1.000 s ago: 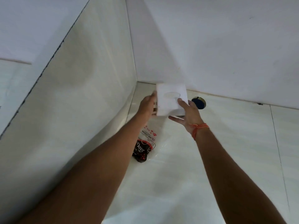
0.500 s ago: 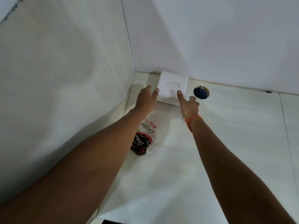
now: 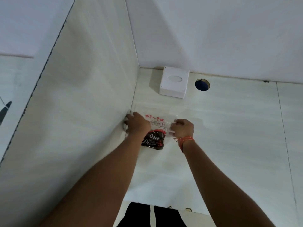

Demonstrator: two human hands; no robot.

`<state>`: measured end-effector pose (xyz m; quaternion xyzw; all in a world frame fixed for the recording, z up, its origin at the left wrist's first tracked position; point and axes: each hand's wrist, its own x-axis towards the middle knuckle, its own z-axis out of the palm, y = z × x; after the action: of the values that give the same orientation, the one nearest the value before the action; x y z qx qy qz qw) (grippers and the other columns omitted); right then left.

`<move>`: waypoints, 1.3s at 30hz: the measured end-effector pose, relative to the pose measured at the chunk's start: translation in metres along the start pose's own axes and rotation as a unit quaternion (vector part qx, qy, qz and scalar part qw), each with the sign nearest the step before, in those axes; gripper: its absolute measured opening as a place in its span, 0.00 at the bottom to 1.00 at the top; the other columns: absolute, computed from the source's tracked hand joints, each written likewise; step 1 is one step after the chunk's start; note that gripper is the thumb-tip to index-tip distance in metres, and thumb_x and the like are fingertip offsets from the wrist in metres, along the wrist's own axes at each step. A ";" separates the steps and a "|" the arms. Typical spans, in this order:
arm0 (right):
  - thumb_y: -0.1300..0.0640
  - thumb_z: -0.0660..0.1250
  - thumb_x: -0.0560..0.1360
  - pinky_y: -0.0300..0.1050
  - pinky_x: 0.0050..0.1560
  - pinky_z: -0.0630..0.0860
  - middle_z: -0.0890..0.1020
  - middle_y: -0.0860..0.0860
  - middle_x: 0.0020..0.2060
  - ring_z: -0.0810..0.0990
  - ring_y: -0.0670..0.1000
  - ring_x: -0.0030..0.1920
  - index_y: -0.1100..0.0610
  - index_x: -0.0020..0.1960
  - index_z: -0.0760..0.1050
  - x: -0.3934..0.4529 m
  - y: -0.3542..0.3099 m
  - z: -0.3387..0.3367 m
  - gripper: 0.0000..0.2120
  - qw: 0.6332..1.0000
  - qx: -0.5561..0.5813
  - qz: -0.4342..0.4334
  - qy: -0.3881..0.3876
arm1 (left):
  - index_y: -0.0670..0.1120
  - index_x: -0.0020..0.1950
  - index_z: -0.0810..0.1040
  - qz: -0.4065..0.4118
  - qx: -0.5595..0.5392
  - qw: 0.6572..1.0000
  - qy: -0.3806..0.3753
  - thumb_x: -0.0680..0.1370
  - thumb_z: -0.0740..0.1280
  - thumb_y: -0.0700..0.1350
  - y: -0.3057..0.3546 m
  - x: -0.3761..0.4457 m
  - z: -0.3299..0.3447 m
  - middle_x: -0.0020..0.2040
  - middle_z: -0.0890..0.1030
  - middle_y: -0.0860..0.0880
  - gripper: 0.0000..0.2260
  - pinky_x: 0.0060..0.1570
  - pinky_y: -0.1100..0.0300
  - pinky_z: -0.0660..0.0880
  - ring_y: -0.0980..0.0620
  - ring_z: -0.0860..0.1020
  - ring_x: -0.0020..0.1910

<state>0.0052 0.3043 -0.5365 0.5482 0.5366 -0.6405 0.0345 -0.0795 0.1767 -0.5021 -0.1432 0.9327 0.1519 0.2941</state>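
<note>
On the pale counter (image 3: 229,145), bounded on the left by an upright side panel (image 3: 82,112), a white tissue box (image 3: 173,87) sits far, against the back wall. Near of it lies a clear plastic bag (image 3: 158,126) printed with red hearts, flat on the counter close to the panel, with dark Dove packets (image 3: 153,140) in its near end. Left hand (image 3: 137,124) lies curled over the bag's left edge; its fingertips are hidden, so grip cannot be told. Right hand (image 3: 182,128) pinches the bag's right edge. Hands apart, the bag between them. Round hole (image 3: 202,84) just right of the box. Orange thread (image 3: 186,139) on the right wrist.
</note>
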 end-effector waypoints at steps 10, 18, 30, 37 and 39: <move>0.71 0.70 0.68 0.46 0.38 0.83 0.84 0.60 0.47 0.84 0.55 0.40 0.61 0.52 0.80 -0.001 0.003 -0.047 0.14 1.000 -0.014 0.001 -0.006 | 0.43 0.35 0.75 -0.058 -0.265 0.961 -0.053 0.72 0.68 0.42 -0.033 -0.031 0.024 0.44 0.84 0.41 0.07 0.46 0.46 0.83 0.40 0.83 0.43; 0.74 0.66 0.71 0.44 0.32 0.81 0.83 0.57 0.47 0.82 0.51 0.36 0.60 0.61 0.73 -0.016 0.006 -0.068 0.21 0.998 0.002 0.031 -0.057 | 0.38 0.45 0.81 -0.090 -0.400 0.903 -0.127 0.70 0.73 0.43 -0.047 -0.036 0.032 0.44 0.84 0.39 0.09 0.38 0.51 0.83 0.43 0.83 0.41; 0.78 0.62 0.68 0.48 0.39 0.80 0.81 0.58 0.42 0.80 0.55 0.36 0.59 0.48 0.78 -0.021 0.022 -0.081 0.17 0.998 0.007 0.014 -0.053 | 0.40 0.37 0.73 -0.018 -0.407 0.890 -0.203 0.74 0.68 0.30 -0.036 -0.042 0.028 0.32 0.77 0.40 0.09 0.38 0.54 0.80 0.48 0.76 0.29; 0.81 0.58 0.70 0.42 0.30 0.82 0.80 0.60 0.38 0.79 0.58 0.37 0.64 0.29 0.75 -0.026 0.017 -0.096 0.19 0.992 0.119 -0.044 -0.011 | 0.43 0.38 0.71 -0.061 -0.531 0.802 -0.266 0.75 0.60 0.24 -0.046 -0.040 0.022 0.43 0.82 0.42 0.14 0.28 0.63 0.80 0.47 0.80 0.38; 0.82 0.56 0.71 0.41 0.30 0.81 0.79 0.59 0.38 0.79 0.57 0.39 0.63 0.27 0.74 -0.030 0.017 -0.100 0.22 0.989 0.129 -0.066 -0.038 | 0.42 0.39 0.70 -0.071 -0.559 0.768 -0.304 0.77 0.58 0.26 -0.050 -0.039 0.018 0.44 0.81 0.40 0.13 0.29 0.63 0.80 0.48 0.82 0.36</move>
<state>0.0941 0.3532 -0.5083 0.4865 0.4825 -0.7260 -0.0585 -0.0217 0.1445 -0.5032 -0.2944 0.5321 0.6603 0.4407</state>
